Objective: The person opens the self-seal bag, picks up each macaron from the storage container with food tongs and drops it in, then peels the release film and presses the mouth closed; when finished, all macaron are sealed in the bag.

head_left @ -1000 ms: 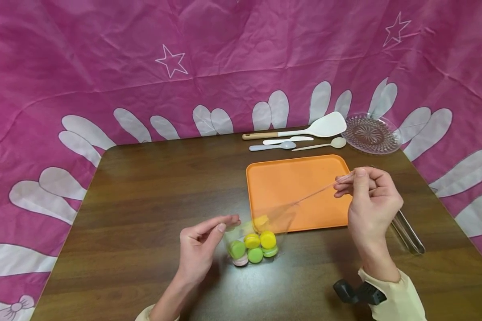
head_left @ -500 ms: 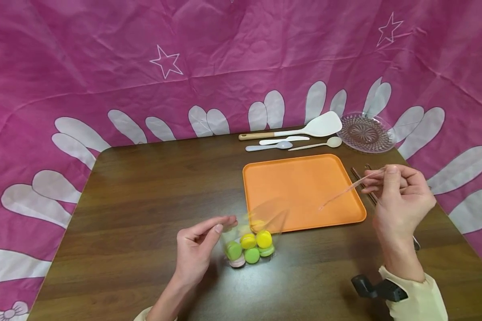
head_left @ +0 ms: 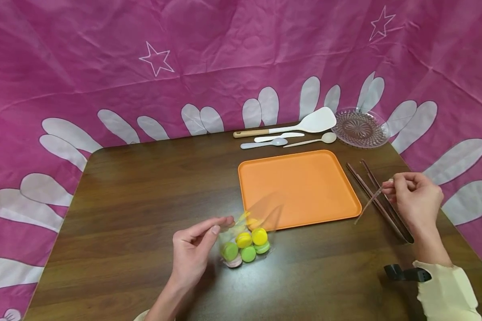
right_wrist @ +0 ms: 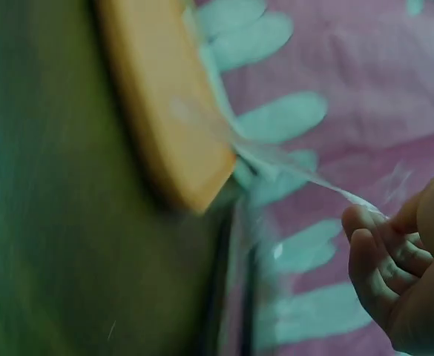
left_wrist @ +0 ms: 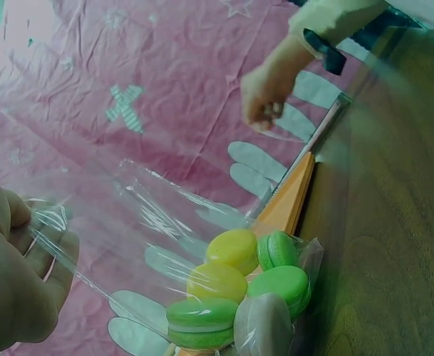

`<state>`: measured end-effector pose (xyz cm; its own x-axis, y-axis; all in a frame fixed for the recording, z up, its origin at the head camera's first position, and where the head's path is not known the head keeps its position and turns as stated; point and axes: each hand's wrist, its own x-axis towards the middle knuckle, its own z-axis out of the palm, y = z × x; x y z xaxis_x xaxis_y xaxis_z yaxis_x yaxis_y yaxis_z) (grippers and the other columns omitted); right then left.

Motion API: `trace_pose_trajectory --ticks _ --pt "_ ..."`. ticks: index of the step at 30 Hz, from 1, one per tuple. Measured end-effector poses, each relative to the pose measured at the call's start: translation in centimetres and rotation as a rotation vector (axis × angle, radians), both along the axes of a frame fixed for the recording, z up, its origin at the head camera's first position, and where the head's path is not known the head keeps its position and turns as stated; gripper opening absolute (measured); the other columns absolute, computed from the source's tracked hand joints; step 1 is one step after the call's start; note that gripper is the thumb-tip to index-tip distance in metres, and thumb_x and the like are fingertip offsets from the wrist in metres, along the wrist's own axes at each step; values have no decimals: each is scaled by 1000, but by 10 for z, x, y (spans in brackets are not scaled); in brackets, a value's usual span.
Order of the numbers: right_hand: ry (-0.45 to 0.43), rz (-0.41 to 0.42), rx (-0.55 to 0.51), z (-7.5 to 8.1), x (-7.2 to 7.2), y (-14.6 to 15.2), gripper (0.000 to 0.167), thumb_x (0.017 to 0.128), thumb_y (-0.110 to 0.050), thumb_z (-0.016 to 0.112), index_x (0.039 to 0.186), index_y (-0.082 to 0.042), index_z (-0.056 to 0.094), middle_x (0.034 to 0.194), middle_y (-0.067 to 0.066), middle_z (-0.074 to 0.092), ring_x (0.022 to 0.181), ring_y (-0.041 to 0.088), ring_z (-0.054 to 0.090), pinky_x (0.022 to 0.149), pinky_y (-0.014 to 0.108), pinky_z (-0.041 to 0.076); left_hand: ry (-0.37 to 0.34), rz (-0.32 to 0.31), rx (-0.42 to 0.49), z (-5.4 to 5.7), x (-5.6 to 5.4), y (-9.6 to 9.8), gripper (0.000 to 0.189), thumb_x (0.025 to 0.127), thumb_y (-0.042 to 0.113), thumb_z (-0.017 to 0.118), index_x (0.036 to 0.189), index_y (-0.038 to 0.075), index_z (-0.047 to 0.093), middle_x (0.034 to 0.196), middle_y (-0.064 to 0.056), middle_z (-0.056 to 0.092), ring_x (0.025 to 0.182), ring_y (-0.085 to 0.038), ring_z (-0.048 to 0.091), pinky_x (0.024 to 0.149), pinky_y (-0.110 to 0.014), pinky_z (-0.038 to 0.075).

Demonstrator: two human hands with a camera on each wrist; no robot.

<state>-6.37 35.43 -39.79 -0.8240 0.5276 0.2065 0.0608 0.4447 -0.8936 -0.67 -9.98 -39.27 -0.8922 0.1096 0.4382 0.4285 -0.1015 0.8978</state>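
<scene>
My left hand pinches the upper left edge of a clear plastic bag, in front of the tray's near left corner. Inside the bag lie several macarons: yellow ones, green ones and a pale pinkish one. The bag's top stands loose and gapes toward the tray. On the right, my right hand pinches a thin clear plastic strip, which hangs down to the left over the tongs. In the right wrist view the strip trails from the fingertips, blurred.
An orange tray lies in the table's middle right. Behind it are a white spatula, a white knife, a greyish spoon, a beige spoon and a clear patterned plate. A pink cloth hangs behind the table.
My right hand has moved right, drawing the strip away from the bag, over the tray and past its right edge. The left hand still holds the bag in about the same place.
</scene>
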Motion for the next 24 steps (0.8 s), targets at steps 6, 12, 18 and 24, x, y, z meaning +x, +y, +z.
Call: trace_pose_trajectory --ticks 6,12,18,24 --pt "-77 -16 265 -22 -12 28 29 99 -15 52 105 9 67 61 -37 52 52 -16 53 65 6 41 23 -17 10 -1 2 -2 21 94 -16 54 108 -13 70 101 -18 74 98 -26 72 91 -32 54" --pt "-122 -27 402 -32 -18 51 34 99 -18 50 109 10 68 63 -17 64 68 1 58 102 52 31 13 -36 14 0 1 -2 21 95 -15 55 109 -13 70 102 -18 74 98 -27 72 91 -35 54" --pt "-155 -38 547 -36 -16 57 36 96 -10 47 122 10 61 113 36 62 107 61 50 92 68 35 23 -44 21 0 0 -1 21 94 -16 54 107 -13 70 101 -19 74 98 -27 72 90 -35 54" --pt "-171 4 617 -34 -16 58 61 90 -9 54 144 13 34 137 43 37 114 71 33 93 77 24 33 -39 25 0 0 -2 20 94 -16 54 107 -13 70 101 -19 74 98 -26 72 91 -35 54"
